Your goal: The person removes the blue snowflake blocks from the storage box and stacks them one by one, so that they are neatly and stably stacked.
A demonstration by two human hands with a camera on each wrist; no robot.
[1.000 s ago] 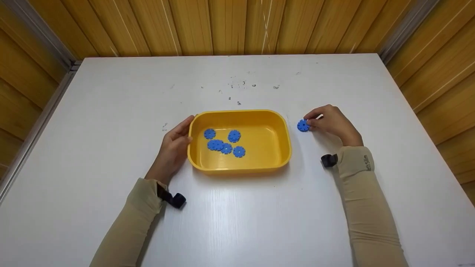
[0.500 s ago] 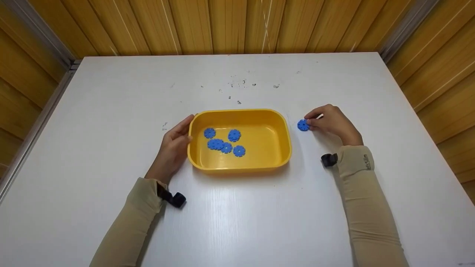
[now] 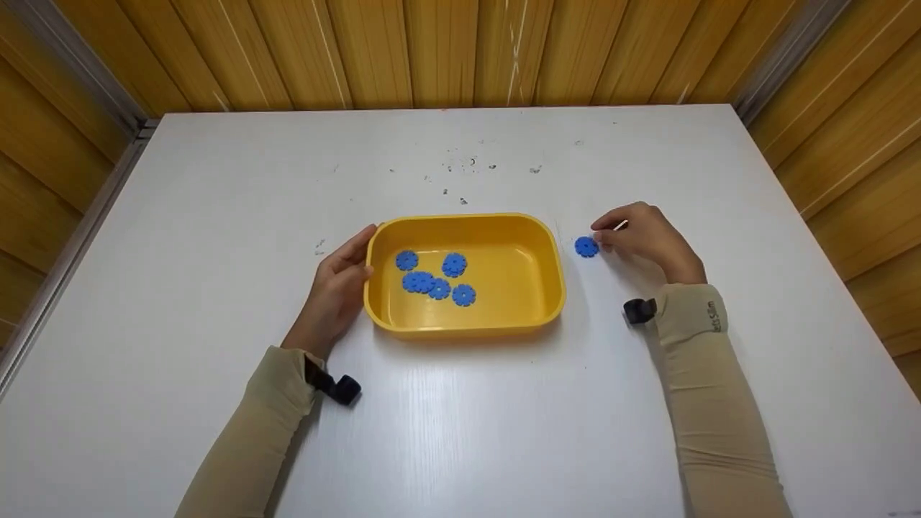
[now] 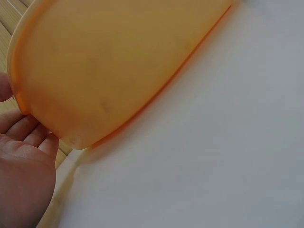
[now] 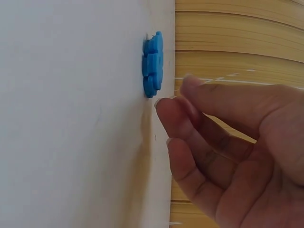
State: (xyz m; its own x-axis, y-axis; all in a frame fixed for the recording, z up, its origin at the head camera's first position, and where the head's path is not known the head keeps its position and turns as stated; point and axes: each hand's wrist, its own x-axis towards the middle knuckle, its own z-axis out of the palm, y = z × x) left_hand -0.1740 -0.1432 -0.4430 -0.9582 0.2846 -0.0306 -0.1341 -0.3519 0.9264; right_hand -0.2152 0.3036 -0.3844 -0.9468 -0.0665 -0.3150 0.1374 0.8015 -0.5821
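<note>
A yellow plastic basin [image 3: 504,280] stands at the middle of the table. My left hand [image 3: 334,291] grips its left side, thumb at the rim and fingers against the outer wall; in the left wrist view that hand [image 4: 28,166] is at the corner of the basin [image 4: 109,71]. Right of the basin, blue notched interlocking discs [image 3: 586,247] lie in a small stack flat on the table. The right wrist view shows the stacked discs [image 5: 153,65] apart from my right hand [image 5: 228,152], whose loosely bent fingers hold nothing. From above, the right hand [image 3: 644,237] is close beside them.
Several more blue notched discs [image 3: 439,288] lie in the left half of the basin, some overlapping. The white table [image 3: 446,432] has dark scuff marks behind the basin. Wood-patterned walls [image 3: 442,54] rise at the back and sides.
The right fingers have let go of the blue discs, which now lie slightly nearer and left of the fingertips. The left hand and the basin have stayed put.
</note>
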